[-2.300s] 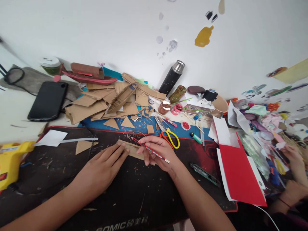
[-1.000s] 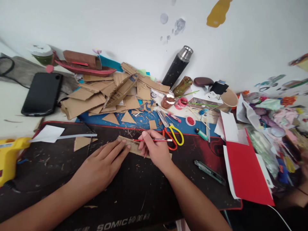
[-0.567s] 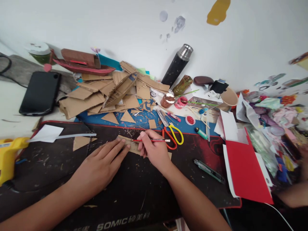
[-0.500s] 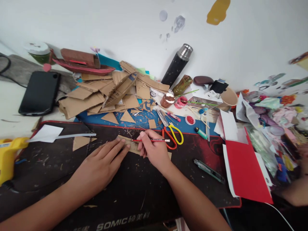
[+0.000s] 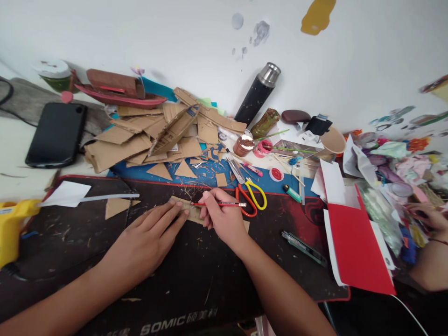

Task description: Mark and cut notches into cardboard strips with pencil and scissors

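Observation:
My left hand (image 5: pixel 149 235) lies flat, its fingers stretched over the left end of a narrow cardboard strip (image 5: pixel 194 214) on the dark mat (image 5: pixel 196 280). A red and black pencil (image 5: pixel 229 204) is pinched in my right hand (image 5: pixel 222 217), its tip over the strip near my left fingertips. My right hand rests on the strip and covers part of it; the right end shows beyond the wrist. Scissors (image 5: pixel 256 195) with red and yellow handles lie just right of my right hand.
Cardboard pieces (image 5: pixel 119 151), a model boat (image 5: pixel 115 88) and a black flask (image 5: pixel 259 93) stand behind. A glue gun (image 5: pixel 14 228) and phone (image 5: pixel 58 135) are left. A cutter (image 5: pixel 304 248) and red sheet (image 5: pixel 360 247) lie right. Another person's hand (image 5: pixel 429 217) is far right.
The other person's hand at the far right has come further into view, among the craft materials. My hands and the pencil look almost the same.

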Demonstrator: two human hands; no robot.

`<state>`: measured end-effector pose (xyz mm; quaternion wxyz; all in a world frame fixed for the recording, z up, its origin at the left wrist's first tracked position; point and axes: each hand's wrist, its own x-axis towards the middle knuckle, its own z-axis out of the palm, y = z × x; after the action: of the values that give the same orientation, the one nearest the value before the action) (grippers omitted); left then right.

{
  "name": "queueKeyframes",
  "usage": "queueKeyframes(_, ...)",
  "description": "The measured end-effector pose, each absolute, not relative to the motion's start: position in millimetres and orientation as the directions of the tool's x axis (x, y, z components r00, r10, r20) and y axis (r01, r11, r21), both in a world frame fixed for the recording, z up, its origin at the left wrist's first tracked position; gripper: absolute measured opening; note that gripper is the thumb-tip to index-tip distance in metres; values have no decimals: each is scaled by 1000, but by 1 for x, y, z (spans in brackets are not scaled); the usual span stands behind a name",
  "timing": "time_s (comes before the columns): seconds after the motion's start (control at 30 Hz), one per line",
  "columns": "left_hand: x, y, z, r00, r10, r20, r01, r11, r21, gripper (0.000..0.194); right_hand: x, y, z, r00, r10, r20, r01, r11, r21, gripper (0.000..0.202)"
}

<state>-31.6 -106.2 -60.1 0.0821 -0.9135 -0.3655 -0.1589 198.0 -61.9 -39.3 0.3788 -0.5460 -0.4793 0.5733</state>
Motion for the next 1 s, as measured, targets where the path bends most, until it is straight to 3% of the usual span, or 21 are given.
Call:
queueKeyframes(0.33,-32,-107,-61,670,654,353,691,-722,26,49,196,-62,-37,-91,963,-255,95,-246,-965,33)
queueKeyframes(1.0,-32,-106,-60,691,631,353,680,-733,-19,47,196,-63,-38,-75,962,-262,97,-255,-962,36)
